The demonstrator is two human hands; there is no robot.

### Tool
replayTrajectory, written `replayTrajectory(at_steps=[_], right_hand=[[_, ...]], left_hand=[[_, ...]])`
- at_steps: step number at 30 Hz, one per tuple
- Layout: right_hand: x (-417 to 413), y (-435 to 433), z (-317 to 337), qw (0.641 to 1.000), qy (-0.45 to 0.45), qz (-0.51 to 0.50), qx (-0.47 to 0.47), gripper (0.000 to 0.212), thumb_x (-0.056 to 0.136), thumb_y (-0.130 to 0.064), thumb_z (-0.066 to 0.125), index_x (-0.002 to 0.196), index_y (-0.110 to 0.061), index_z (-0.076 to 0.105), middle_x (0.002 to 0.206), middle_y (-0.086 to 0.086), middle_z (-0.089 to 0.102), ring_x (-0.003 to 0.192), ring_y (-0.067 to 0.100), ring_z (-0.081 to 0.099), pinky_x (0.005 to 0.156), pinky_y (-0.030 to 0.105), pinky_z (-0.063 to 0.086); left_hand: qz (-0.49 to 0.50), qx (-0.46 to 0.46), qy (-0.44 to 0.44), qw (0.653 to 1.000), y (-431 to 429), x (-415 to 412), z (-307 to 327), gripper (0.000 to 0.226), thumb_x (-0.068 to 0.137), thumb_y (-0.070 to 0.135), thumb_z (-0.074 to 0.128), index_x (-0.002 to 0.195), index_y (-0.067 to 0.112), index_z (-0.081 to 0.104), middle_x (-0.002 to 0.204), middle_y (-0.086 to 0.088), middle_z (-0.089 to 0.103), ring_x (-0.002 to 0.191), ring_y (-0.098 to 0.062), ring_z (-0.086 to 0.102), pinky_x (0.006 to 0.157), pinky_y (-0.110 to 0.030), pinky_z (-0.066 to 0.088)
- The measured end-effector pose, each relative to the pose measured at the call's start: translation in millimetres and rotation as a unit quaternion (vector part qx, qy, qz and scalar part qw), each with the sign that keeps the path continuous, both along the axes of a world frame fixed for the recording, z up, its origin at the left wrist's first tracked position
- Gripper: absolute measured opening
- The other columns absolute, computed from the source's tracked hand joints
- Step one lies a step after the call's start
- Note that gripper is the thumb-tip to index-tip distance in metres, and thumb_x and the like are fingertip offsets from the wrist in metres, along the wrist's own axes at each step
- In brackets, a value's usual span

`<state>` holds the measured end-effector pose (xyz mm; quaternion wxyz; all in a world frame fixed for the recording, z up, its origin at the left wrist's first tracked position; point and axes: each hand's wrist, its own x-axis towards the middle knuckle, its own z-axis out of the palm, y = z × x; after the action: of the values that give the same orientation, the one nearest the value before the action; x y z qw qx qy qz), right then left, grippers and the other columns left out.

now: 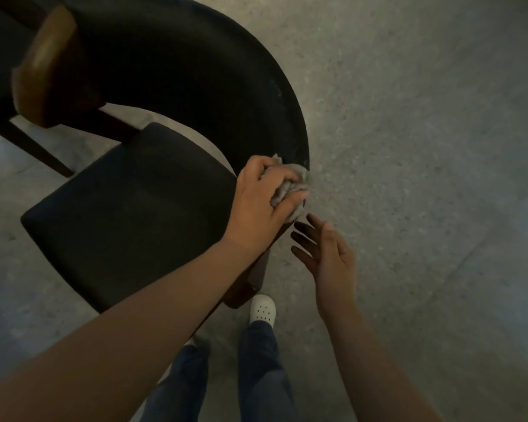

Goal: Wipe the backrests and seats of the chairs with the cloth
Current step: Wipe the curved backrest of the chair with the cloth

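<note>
A chair with a dark curved backrest (226, 86) and a dark padded seat (128, 208) fills the left of the head view. My left hand (262, 202) grips a bunched grey cloth (290, 185) and presses it against the near end of the backrest, by the seat's right rear corner. My right hand (326, 254) hovers just right of the chair with its fingers spread and straight, holding nothing.
The backrest's far end carries a brown wooden piece (46, 68), with dark chair legs (34, 147) below it. Grey speckled floor (424, 147) spreads to the right. My legs and a white clog (262, 309) stand close behind the chair's wooden rear leg (244, 287).
</note>
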<state>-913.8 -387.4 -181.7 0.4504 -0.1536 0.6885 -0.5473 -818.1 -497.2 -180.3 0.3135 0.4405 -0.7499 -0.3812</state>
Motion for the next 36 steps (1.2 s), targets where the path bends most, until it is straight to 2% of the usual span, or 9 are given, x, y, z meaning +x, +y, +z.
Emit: replayTrajectory(at_steps=[5, 8, 12, 16, 22, 25, 29, 32, 36], right_hand=[[-7, 1, -2, 1.0, 0.01, 0.012, 0.013, 0.033, 0.1, -0.04, 0.039, 0.116, -0.025, 0.065, 0.109, -0.004, 0.072, 0.103, 0.014, 0.068, 0.081, 0.028, 0.058], [-6, -2, -5, 1.0, 0.017, 0.01, 0.017, 0.032, 0.1, -0.038, 0.039, 0.114, -0.026, 0.065, 0.109, -0.003, 0.072, 0.103, 0.013, 0.068, 0.082, 0.028, 0.058], [-1, -7, -5, 1.0, 0.005, -0.001, 0.022, 0.032, 0.102, -0.033, 0.039, 0.116, -0.02, 0.065, 0.109, -0.002, 0.072, 0.102, 0.014, 0.068, 0.083, 0.03, 0.058], [1, -7, -4, 1.0, 0.0, -0.006, 0.028, 0.038, 0.103, -0.031, 0.037, 0.123, -0.011, 0.062, 0.111, 0.002, 0.071, 0.102, 0.015, 0.068, 0.085, 0.031, 0.057], [-8, 1, -5, 0.999, 0.007, -0.009, 0.043, 0.032, 0.103, -0.031, 0.039, 0.119, -0.019, 0.064, 0.109, 0.0, 0.072, 0.1, 0.015, 0.069, 0.079, 0.027, 0.057], [-16, 3, -5, 0.999, 0.014, -0.011, 0.045, 0.031, 0.103, -0.032, 0.039, 0.117, -0.021, 0.065, 0.11, 0.001, 0.072, 0.1, 0.015, 0.069, 0.079, 0.028, 0.057], [-24, 4, -4, 0.999, 0.026, -0.009, 0.042, 0.03, 0.103, -0.033, 0.039, 0.116, -0.023, 0.065, 0.109, -0.001, 0.072, 0.1, 0.015, 0.069, 0.078, 0.027, 0.057], [-25, 3, -5, 0.999, 0.031, 0.0, 0.043, 0.03, 0.103, -0.032, 0.039, 0.115, -0.024, 0.065, 0.108, -0.003, 0.072, 0.099, 0.013, 0.069, 0.077, 0.025, 0.057], [-17, -7, -5, 0.998, 0.048, 0.011, 0.038, 0.03, 0.104, -0.029, 0.038, 0.117, -0.022, 0.064, 0.11, -0.003, 0.07, 0.101, 0.011, 0.068, 0.079, 0.024, 0.057]], left_hand=[[0.139, 0.191, -0.07, 0.969, -3, 33, -27, 0.007, 0.094, 0.039, 0.055, 0.099, 0.036, 0.051, 0.113, 0.01, 0.041, 0.088, -0.002, 0.053, 0.074, -0.018, 0.051], [0.124, 0.177, -0.041, 0.976, -3, 40, -19, 0.009, 0.095, 0.044, 0.051, 0.1, 0.036, 0.053, 0.111, 0.012, 0.041, 0.09, 0.003, 0.054, 0.061, -0.009, 0.045], [0.058, 0.101, 0.045, 0.992, 7, 10, 11, 0.013, 0.095, 0.046, 0.046, 0.106, 0.039, 0.051, 0.117, 0.01, 0.037, 0.104, -0.002, 0.05, 0.082, -0.01, 0.046], [0.03, 0.017, -0.046, 0.998, 13, -7, 18, 0.023, 0.093, 0.035, 0.058, 0.113, 0.024, 0.06, 0.123, -0.001, 0.039, 0.109, -0.011, 0.037, 0.087, -0.01, 0.029], [0.022, -0.013, -0.079, 0.997, 7, -9, 23, 0.033, 0.081, 0.033, 0.076, 0.11, 0.023, 0.063, 0.124, -0.006, 0.045, 0.11, -0.014, 0.039, 0.088, -0.013, 0.03], [0.068, 0.012, -0.076, 0.995, 4, -15, 24, 0.028, 0.08, 0.036, 0.075, 0.102, 0.023, 0.062, 0.116, -0.001, 0.046, 0.103, -0.012, 0.047, 0.086, -0.017, 0.041], [0.163, 0.102, -0.023, 0.981, 6, -14, 18, 0.014, 0.089, 0.037, 0.063, 0.094, 0.028, 0.054, 0.11, 0.009, 0.044, 0.093, 0.005, 0.05, 0.075, -0.003, 0.041], [0.225, 0.198, -0.049, 0.953, 7, 15, 0, 0.01, 0.092, 0.036, 0.06, 0.096, 0.029, 0.053, 0.111, 0.008, 0.045, 0.087, 0.001, 0.051, 0.069, -0.013, 0.04], [0.196, 0.219, -0.042, 0.955, 0, 40, -8, 0.01, 0.092, 0.035, 0.06, 0.099, 0.031, 0.054, 0.112, 0.007, 0.044, 0.093, 0.002, 0.052, 0.068, -0.011, 0.044]])
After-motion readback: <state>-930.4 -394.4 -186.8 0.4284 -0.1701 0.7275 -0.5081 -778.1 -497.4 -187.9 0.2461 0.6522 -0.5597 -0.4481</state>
